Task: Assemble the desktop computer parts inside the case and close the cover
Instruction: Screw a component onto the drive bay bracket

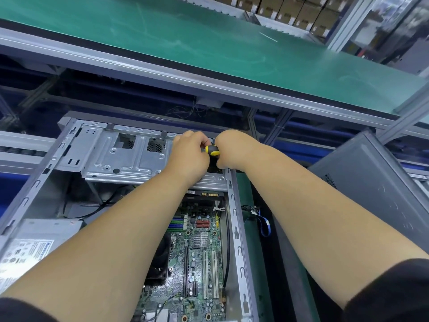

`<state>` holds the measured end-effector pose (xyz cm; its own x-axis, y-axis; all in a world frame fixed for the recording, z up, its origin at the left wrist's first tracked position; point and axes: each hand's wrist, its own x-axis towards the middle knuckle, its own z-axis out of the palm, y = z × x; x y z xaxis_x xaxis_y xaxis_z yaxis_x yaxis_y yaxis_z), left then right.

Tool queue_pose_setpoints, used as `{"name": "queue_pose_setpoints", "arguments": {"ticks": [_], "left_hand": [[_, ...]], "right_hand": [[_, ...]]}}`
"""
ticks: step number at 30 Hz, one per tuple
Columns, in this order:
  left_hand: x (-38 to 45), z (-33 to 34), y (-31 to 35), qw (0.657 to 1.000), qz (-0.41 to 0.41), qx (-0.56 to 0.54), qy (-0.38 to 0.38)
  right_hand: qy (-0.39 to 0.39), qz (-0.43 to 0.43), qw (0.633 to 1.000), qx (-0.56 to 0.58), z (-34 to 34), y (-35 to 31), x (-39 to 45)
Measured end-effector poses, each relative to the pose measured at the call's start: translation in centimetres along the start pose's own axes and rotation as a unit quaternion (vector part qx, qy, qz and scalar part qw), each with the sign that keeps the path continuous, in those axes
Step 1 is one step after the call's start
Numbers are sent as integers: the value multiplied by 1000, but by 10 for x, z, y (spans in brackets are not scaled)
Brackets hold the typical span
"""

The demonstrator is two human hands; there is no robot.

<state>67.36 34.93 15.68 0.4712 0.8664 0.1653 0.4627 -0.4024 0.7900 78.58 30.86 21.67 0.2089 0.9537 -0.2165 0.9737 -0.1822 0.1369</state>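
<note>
Both hands are on the yellow-and-black screwdriver (pixel 212 150): the left hand (pixel 189 152) pinches its handle, the right hand (pixel 228 151) curls round it from the other side, at the far right corner of the drive cage (pixel 130 159). The tip is hidden, but the screwdriver seems to point down into the open case (pixel 234 219), so the screw likely sits directly beneath. Nearer us lie the motherboard (pixel 199 252) and power supply (pixel 34 247), its label too blurred to read; the cover (pixel 376 182) waits right of the case on the bench (pixel 243 201).

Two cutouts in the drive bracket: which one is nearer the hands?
The right cutout, the one backed entirely by mesh, next to the left hand. The other cutout sits further left and shows mesh only at its corner.
</note>
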Motion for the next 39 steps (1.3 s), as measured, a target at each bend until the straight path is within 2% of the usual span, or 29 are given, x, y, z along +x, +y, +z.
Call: {"name": "queue_pose_setpoints", "arguments": {"ticks": [12,20,23,25,28,32,36,39], "left_hand": [[0,-1,1,1000,-9,-14,6],[0,-3,3,1000,-4,-10,7],[-2,-4,5,1000,2,-4,12],[-5,-7,8,1000,14,-25,11],[-13,-12,18,998,15,-54,-26],[-26,-18,43,971,-47,-210,-105],[-41,-14,66,969,-35,-205,-134],[-57,-3,88,967,-52,-206,-138]], "right_hand": [[-8,-19,1000,-21,-4,0,-2],[20,-19,999,-21,-5,-2,-5],[57,8,997,59,-13,2,-11],[88,35,978,188,-17,7,-19],[133,64,915,376,-19,15,-39],[143,88,877,451,-9,28,-68],[162,71,843,509,1,44,-99],[159,44,792,588,16,66,-129]]}}
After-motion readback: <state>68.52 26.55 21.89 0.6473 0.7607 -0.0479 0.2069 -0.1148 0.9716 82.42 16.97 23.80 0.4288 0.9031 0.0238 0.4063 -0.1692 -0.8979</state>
